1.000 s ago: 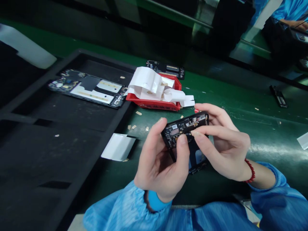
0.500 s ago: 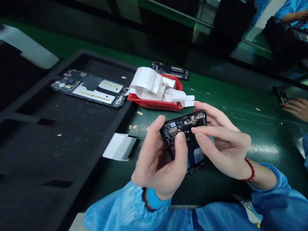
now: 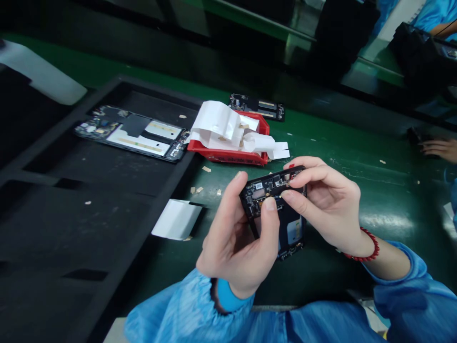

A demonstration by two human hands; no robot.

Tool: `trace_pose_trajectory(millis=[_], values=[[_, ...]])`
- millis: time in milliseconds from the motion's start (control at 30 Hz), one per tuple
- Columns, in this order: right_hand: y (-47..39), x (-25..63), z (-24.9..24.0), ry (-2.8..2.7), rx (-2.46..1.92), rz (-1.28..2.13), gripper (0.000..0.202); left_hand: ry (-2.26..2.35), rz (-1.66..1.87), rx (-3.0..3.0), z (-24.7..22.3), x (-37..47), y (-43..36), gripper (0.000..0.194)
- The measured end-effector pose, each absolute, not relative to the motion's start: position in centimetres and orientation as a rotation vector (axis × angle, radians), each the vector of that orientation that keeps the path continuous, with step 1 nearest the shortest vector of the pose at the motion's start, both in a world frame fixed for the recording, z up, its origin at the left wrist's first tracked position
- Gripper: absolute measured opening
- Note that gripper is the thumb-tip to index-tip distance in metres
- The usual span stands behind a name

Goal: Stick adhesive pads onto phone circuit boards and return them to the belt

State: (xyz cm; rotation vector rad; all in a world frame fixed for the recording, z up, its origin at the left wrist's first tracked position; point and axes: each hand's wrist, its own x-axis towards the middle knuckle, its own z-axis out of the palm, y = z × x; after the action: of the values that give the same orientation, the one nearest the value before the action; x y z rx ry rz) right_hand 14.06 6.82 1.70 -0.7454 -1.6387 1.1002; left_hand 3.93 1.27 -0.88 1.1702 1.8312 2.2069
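An opened phone (image 3: 285, 214) with a bare circuit board along its top end is held tilted before me. My left hand (image 3: 239, 243) grips it along the left side, the thumb pressing on the board and the forefinger at the upper left corner. My right hand (image 3: 326, 205) is at the upper right, thumb tip and forefinger on the board, other fingers behind the frame. Whether a small part lies between those tips I cannot tell. A small red tab shows at the phone's top edge.
Beyond the phone stands a red bin (image 3: 228, 157) heaped with white backing paper (image 3: 217, 119). Another opened phone (image 3: 132, 133) lies on a black tray (image 3: 117, 200) at left, and a further phone (image 3: 264, 108) behind the bin. A co-worker's hand (image 3: 441, 150) shows at right.
My right forefinger has moved up from the middle of the phone to its upper right edge, and the thumb has shifted slightly left and up onto the board. My left hand keeps its hold.
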Motion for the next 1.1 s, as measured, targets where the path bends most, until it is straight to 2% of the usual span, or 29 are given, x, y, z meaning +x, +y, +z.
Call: trace_pose_trajectory(millis=[200,533,867,933,1000,1067,1100], values=[[6.9,14.0,1.8,-1.631,-0.733,1.124,0.014,1.831,2.208,1.165,-1.0,3.9,1.3,0.046],[7.2,14.1,1.4,-1.614,-0.733,1.121,0.012,1.755,2.135,1.149,-1.0,3.5,1.3,0.039],[6.5,13.8,-0.4,-1.566,-0.773,1.178,0.02,1.715,2.08,1.099,-1.8,3.1,2.0,0.032],[6.6,14.6,-1.3,-1.605,-0.869,1.166,0.022,1.568,1.976,1.037,-2.3,2.9,2.0,0.036],[8.6,16.0,-2.1,-1.67,-0.986,1.085,0.027,1.383,1.853,1.042,-2.9,2.8,2.0,0.049],[13.0,17.8,-2.1,-1.712,-1.087,0.963,0.031,1.308,1.785,1.049,-3.4,3.0,2.0,0.059],[15.9,18.7,-1.7,-1.716,-1.155,0.883,0.03,1.311,1.779,1.032,-3.6,3.2,1.9,0.058]])
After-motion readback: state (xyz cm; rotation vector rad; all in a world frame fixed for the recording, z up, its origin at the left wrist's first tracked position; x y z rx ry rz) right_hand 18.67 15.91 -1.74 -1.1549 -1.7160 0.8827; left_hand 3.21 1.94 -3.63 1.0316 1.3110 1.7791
